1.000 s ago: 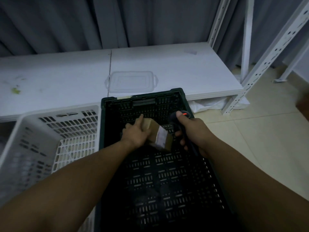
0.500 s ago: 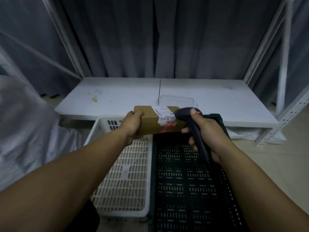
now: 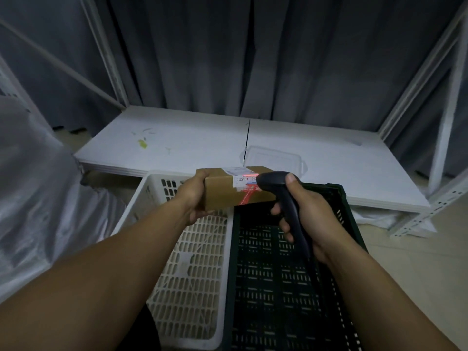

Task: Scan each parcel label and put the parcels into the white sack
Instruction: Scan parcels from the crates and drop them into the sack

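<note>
Left hand [image 3: 195,197] is gripping the parcel [image 3: 220,193], right hand [image 3: 311,211] clamping the scanner [image 3: 272,182] — I'm judging the beam, so close and oblique, is risking a misread label [image 3: 240,176].

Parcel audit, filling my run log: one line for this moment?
step: scan | left hand: holds parcel | right hand: grips scanner | beam: on label
</note>
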